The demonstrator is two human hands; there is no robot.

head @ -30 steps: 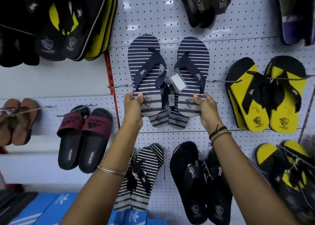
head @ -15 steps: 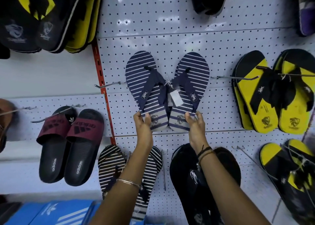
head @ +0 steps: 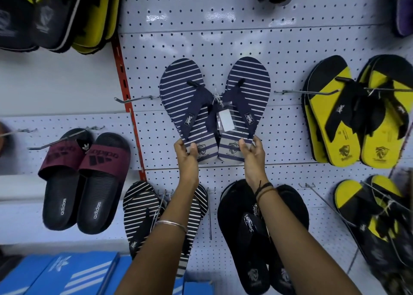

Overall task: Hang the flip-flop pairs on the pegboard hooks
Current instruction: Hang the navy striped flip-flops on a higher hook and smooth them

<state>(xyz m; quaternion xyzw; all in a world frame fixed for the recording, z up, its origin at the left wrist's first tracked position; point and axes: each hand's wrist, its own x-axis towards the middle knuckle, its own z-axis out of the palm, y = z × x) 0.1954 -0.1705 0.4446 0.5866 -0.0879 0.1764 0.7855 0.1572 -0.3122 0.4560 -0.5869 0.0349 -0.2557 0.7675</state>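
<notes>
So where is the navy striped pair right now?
Centre of the head view, the navy striped pair is against the pegboard, heels held by both hands, left of the yellow pairs.

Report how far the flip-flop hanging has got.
Done: yellow pairs, a black pair, a black striped pair and maroon slides hang on the pegboard.

In hand: the left hand and right hand hold the navy striped pair by its heels against the board; its hook is hidden, so seating is unclear.

Left: release it. Bare hooks flank the pair; no loose pairs show.
</notes>
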